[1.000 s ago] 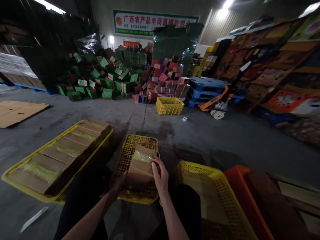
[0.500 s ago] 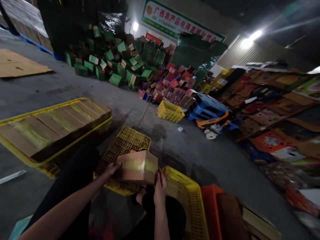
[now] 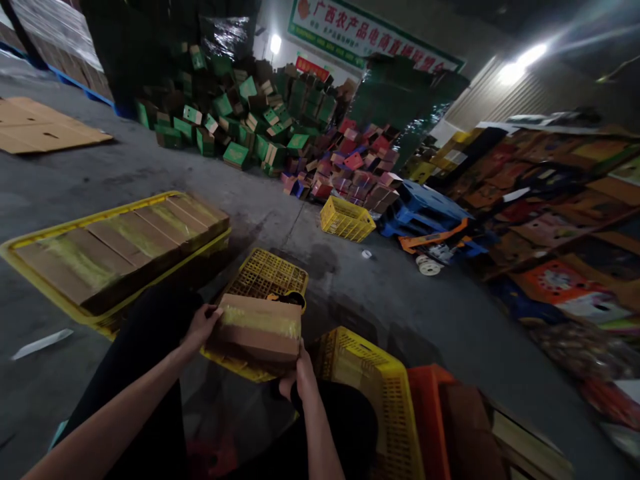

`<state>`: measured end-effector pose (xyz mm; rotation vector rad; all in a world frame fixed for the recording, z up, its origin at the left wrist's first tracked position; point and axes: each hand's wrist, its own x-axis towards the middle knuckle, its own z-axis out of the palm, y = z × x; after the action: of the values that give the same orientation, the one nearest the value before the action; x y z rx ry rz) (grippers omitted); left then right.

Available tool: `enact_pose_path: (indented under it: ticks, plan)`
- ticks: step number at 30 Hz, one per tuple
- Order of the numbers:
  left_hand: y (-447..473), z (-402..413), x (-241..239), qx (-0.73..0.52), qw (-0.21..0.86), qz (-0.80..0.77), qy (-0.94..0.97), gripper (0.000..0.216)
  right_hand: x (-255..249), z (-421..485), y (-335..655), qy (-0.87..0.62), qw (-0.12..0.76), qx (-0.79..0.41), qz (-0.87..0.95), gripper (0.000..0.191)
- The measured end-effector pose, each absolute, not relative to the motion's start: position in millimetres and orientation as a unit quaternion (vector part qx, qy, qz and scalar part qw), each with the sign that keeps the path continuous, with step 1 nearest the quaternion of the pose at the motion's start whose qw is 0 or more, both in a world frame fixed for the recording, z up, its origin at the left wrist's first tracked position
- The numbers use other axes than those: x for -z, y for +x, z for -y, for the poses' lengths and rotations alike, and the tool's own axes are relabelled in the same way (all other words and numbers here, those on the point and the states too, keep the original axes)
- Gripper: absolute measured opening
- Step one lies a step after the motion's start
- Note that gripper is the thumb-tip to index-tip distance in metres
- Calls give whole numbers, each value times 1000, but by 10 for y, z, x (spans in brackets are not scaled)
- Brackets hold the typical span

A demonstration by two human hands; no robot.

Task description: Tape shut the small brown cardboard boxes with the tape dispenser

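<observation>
Between my two hands is a cardboard box (image 3: 260,327) with a strip of yellowish tape along it. My left hand (image 3: 201,325) grips its left end, and my right hand (image 3: 303,370) holds the lower right corner; some of those fingers are hidden. Beneath and behind the box lies an upturned yellow crate (image 3: 273,267). On that crate, just past the box, rests a black and orange object (image 3: 295,299), perhaps a tape dispenser. To the left, a long yellow crate (image 3: 30,240) holds several taped cardboard boxes (image 3: 125,237).
By my right knee stand a yellow crate (image 3: 400,400) and an orange crate (image 3: 425,413) with cardboard. Farther off are a small yellow crate (image 3: 349,220), an orange pallet jack (image 3: 435,243), blue pallets (image 3: 425,207), and heaps of green boxes (image 3: 235,155) and red boxes (image 3: 353,161).
The box has moved left and slightly down, and has turned so its taped top faces me more. Both hands moved with it. The black and orange object behind it shows more now.
</observation>
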<state>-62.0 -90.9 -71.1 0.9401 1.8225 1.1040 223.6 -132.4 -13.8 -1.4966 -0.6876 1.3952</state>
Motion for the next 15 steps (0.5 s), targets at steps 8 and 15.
enact_pose_path:
  ticks: [8,15]
  plan:
    - [-731,945,939,-405,378,-718,421,34,398,1197,2251,-654,420,-576,252,58]
    - [-618,964,1046,-420,387,-696,436,43,485,1120,2348,-757,288,-393,435,70]
